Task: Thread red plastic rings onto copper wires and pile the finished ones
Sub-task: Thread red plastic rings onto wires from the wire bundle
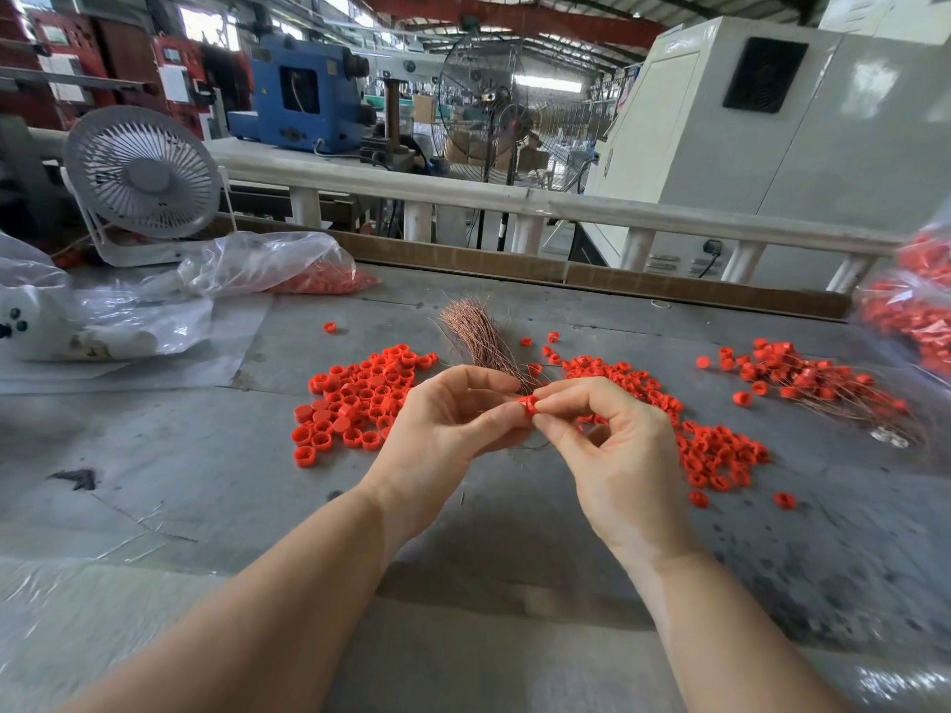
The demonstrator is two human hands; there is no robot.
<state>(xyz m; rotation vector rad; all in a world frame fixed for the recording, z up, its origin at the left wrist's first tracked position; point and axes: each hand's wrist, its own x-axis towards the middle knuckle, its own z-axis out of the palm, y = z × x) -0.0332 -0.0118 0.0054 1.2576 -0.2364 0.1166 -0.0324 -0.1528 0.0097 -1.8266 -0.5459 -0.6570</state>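
A red ring (528, 406) is pinched between the fingers of the left hand (442, 429) and the right hand (612, 455), above the middle of the grey table (180, 455). A copper wire bundle (473, 331) lies just behind, flanked by loose rings (360, 398). Finished pieces (813, 378) are piled toward the right edge. A desk fan (144, 177) stands at the far left corner; factory machines are seen beyond.

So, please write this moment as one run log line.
step: threading | left hand: pinches red ring | right hand: pinches same ring | finished pile: right side
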